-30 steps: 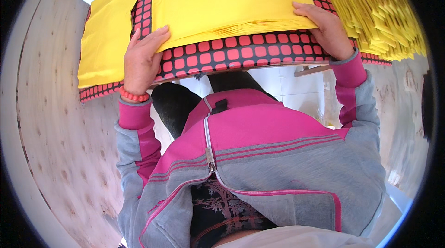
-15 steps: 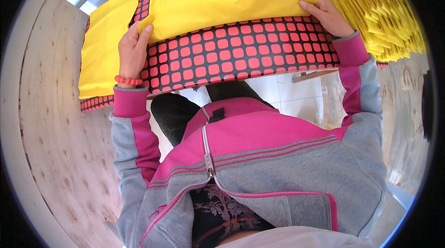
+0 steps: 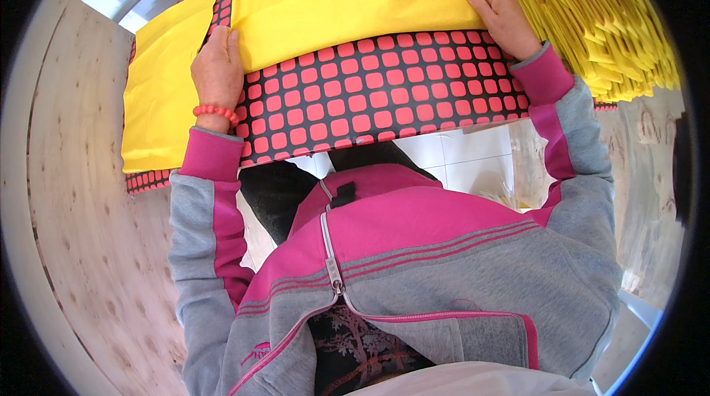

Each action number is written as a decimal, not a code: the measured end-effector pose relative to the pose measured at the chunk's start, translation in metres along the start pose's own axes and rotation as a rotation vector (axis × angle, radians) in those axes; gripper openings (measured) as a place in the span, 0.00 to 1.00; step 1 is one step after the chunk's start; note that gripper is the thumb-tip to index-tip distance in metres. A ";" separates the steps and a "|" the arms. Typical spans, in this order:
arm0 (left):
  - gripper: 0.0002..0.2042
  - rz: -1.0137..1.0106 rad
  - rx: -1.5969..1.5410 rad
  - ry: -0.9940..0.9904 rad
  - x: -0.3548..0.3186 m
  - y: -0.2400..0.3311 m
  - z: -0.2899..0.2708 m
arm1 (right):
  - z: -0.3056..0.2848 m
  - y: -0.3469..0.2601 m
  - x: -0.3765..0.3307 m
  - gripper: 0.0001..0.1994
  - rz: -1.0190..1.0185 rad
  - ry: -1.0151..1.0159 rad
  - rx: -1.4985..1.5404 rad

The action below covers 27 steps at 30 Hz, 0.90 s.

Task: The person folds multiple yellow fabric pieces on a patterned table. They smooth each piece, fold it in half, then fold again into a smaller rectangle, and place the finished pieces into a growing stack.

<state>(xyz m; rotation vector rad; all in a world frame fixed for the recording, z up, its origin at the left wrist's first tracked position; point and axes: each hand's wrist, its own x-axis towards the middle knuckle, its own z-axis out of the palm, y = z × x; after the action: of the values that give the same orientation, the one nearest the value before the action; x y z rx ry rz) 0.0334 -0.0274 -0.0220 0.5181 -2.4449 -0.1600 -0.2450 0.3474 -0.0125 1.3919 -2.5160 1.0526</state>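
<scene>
The near edge of the yellow sheet [image 3: 355,15] has come up off the table since a second ago and is turned back toward the top of the frame, so a wider band of the patterned red-and-black cover [image 3: 355,93] shows below it. The sheet lies across the upper middle of the frame, its folded band running from side to side.

At the band's right end, the right hand [image 3: 506,22] has its thumb closed down on the corner, the other fingers mostly hidden behind; the pinch seems meant to keep that end level. At the left end, the left hand [image 3: 217,67] touches the sheet's side edge, thumb near the fingers with little gap; I cannot tell how firmly it grips. Holding both ends at once probably keeps the fold straight and the cloth free of creases.

Farther out, another yellow piece [image 3: 166,85] lies flat at the upper left, apparently set aside to leave the middle free. At the upper right, a heap of folded yellow pieces [image 3: 599,26] leans in overlapping layers, likely placed there to be within arm's reach. A red bead bracelet [image 3: 214,111] circles the left wrist.
</scene>
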 end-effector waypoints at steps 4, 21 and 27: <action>0.13 -0.025 0.128 -0.047 0.001 0.003 0.001 | 0.004 -0.005 0.000 0.17 0.010 0.049 -0.158; 0.12 -0.032 0.293 -0.165 0.009 0.002 0.005 | 0.020 -0.011 -0.012 0.18 0.025 0.173 -0.385; 0.11 -0.107 0.262 -0.184 0.011 0.002 0.009 | 0.016 -0.015 -0.014 0.24 0.067 0.133 -0.374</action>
<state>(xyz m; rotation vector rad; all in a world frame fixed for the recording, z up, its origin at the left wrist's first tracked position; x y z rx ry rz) 0.0196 -0.0302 -0.0223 0.7799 -2.6351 0.0747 -0.2214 0.3427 -0.0218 1.1033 -2.5078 0.6136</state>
